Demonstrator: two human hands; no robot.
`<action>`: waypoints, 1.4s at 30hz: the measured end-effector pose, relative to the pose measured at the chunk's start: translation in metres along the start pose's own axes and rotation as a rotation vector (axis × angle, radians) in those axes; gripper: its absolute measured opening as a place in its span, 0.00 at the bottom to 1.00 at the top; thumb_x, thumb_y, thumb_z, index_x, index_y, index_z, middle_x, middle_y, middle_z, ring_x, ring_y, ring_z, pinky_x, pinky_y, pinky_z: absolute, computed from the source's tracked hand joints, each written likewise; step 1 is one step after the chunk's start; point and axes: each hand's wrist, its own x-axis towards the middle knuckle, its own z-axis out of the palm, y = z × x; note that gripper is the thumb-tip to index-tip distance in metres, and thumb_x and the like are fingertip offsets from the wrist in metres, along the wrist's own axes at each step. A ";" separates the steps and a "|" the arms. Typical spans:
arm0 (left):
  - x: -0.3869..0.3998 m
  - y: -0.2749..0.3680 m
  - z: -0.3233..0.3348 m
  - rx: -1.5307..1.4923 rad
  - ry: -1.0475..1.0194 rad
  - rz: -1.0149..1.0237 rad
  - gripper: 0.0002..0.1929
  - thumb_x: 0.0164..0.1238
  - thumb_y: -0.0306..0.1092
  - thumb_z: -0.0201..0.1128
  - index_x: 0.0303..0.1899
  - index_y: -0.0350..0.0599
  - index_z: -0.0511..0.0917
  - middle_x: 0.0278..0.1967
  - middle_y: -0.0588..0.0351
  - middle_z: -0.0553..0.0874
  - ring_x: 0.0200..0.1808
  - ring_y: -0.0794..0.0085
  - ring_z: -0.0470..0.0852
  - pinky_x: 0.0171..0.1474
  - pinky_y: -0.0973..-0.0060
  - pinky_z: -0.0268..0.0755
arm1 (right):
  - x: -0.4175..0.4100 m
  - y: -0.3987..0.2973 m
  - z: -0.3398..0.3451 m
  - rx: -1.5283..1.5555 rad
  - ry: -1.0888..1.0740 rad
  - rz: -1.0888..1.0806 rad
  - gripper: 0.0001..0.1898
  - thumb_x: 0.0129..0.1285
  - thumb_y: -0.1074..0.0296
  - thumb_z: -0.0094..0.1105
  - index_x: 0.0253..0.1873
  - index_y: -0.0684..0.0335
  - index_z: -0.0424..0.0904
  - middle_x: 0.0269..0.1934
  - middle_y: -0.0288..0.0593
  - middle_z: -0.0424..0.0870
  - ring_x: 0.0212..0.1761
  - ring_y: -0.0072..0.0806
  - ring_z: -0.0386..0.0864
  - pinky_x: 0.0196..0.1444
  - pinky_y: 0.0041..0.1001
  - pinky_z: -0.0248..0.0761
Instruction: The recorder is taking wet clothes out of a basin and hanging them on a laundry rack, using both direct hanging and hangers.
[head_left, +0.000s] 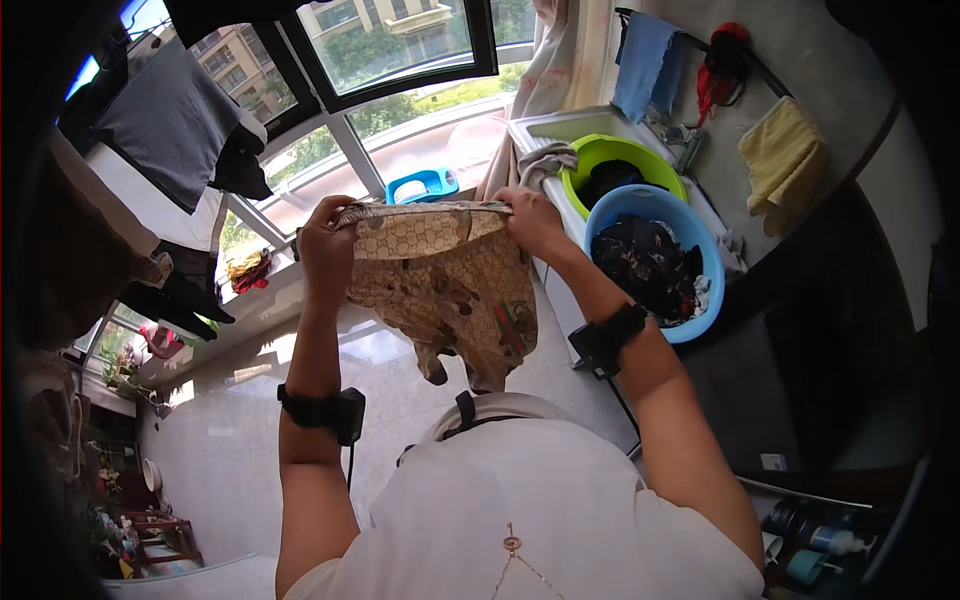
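Observation:
A tan patterned garment (442, 277), apparently shorts, hangs spread out in front of me. My left hand (330, 232) grips one end of its top edge, and my right hand (534, 223) grips the other. The lower part droops in folds over the tiled floor, with a green and red stripe showing on its right side. Just right of my right hand, a light blue basin (709, 292) holds a heap of dark wet-looking clothes (645, 262). Behind it is a lime green basin (641, 148) with dark cloth inside.
Both basins rest on a white sink counter (544, 131); a grey cloth (547, 161) drapes over its edge. A blue soap dish (424, 186) sits by the window. At left hang a grey garment (172, 120) and other laundry. A blue towel (649, 64) and yellow towel (784, 161) hang right.

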 end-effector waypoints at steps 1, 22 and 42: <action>0.004 0.000 -0.009 0.058 0.016 0.013 0.12 0.54 0.20 0.60 0.41 0.43 0.81 0.28 0.53 0.85 0.27 0.77 0.81 0.31 0.78 0.72 | 0.004 0.005 -0.007 -0.008 0.003 0.027 0.14 0.56 0.73 0.51 0.47 0.56 0.80 0.46 0.50 0.80 0.48 0.45 0.79 0.50 0.38 0.71; 0.062 -0.093 -0.045 -0.560 -0.778 -0.280 0.10 0.60 0.26 0.61 0.44 0.46 0.77 0.41 0.61 0.81 0.43 0.78 0.78 0.48 0.77 0.70 | 0.032 -0.045 -0.075 0.716 -0.425 -0.261 0.10 0.60 0.84 0.48 0.40 0.57 0.72 0.46 0.35 0.75 0.50 0.22 0.72 0.55 0.22 0.68; 0.196 0.027 0.046 0.274 -0.247 1.017 0.09 0.45 0.20 0.64 0.32 0.42 0.82 0.38 0.57 0.83 0.41 0.61 0.79 0.44 0.68 0.73 | 0.057 -0.051 -0.167 -0.333 -0.242 -0.490 0.05 0.51 0.73 0.57 0.31 0.60 0.83 0.44 0.42 0.79 0.46 0.38 0.78 0.49 0.32 0.71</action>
